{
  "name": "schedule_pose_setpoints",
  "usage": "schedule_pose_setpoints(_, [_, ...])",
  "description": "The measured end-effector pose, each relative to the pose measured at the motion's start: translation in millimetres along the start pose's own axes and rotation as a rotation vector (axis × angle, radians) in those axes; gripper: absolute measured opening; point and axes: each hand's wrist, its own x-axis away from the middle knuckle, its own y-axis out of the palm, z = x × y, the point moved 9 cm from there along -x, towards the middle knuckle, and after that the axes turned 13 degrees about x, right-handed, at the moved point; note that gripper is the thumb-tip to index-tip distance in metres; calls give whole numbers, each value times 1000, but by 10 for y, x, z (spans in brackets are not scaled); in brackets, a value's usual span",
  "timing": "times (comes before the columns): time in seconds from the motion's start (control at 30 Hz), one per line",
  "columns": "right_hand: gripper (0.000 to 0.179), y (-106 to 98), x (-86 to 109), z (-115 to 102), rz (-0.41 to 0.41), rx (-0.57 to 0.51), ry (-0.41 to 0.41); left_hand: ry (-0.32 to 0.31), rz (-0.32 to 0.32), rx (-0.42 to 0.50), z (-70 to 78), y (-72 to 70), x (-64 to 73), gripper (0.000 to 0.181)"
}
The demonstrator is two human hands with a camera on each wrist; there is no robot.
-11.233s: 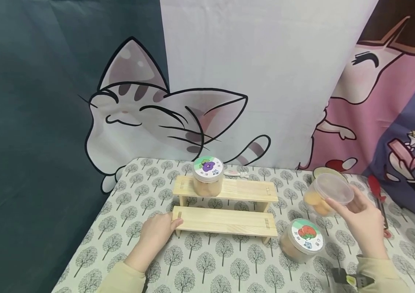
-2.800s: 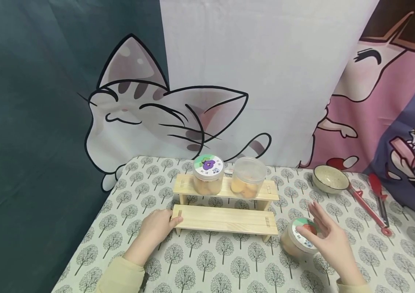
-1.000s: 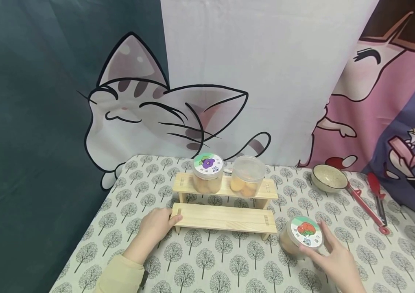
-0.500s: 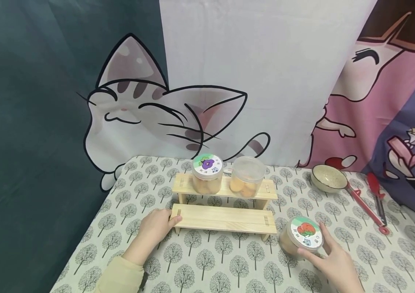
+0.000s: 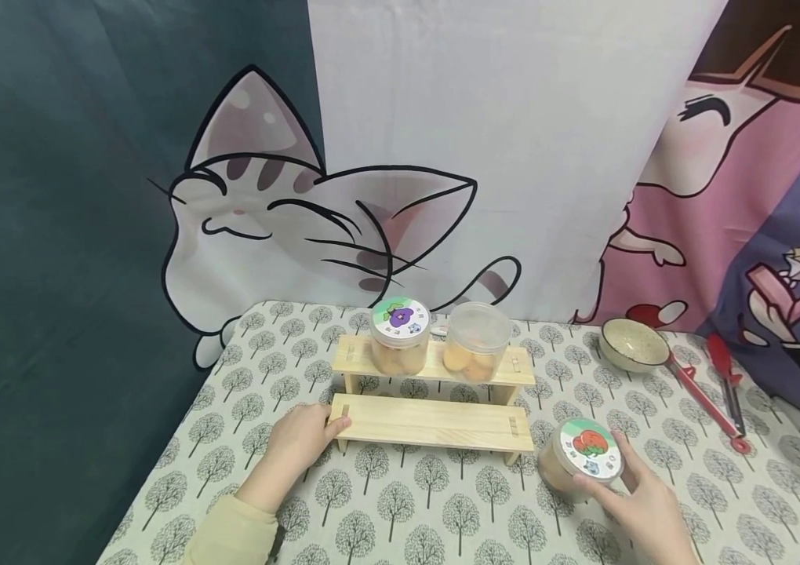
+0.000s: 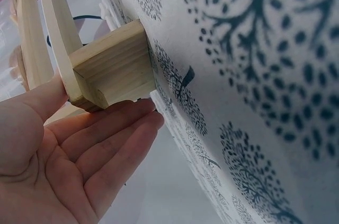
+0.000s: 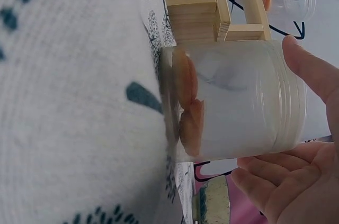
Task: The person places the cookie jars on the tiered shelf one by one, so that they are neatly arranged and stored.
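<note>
My left hand holds the left end of a two-step wooden stand, its thumb on the lower shelf. The left wrist view shows its fingers stretched along the stand's end and leg. My right hand holds a clear plastic jar near its lid, thumb on one side and fingers on the other. The jar stands on the cloth, with a tomato-like picture on its lid and orange pieces at its bottom. On the upper step are a jar with a purple picture and a jar with a plain lid.
Behind at the right lies a speckled bowl-shaped ladle with a red handle. Beside it are red-tipped tongs. A whitish object shows partly behind the stand. The tree-print tablecloth covers the table.
The plain-lidded jar went from my right hand to the upper step. My right hand then came to the tomato-picture jar and took hold of it. My left hand stays on the stand.
</note>
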Motion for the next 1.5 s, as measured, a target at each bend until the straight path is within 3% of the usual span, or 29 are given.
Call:
schedule_pose_setpoints(1.13, [109, -2, 36, 4, 128, -113, 13, -2, 1, 16, -32, 28, -4, 34])
schedule_pose_setpoints(1.5, [108, -65, 18, -7, 130, -140, 9, 5, 5, 22, -16, 14, -7, 33])
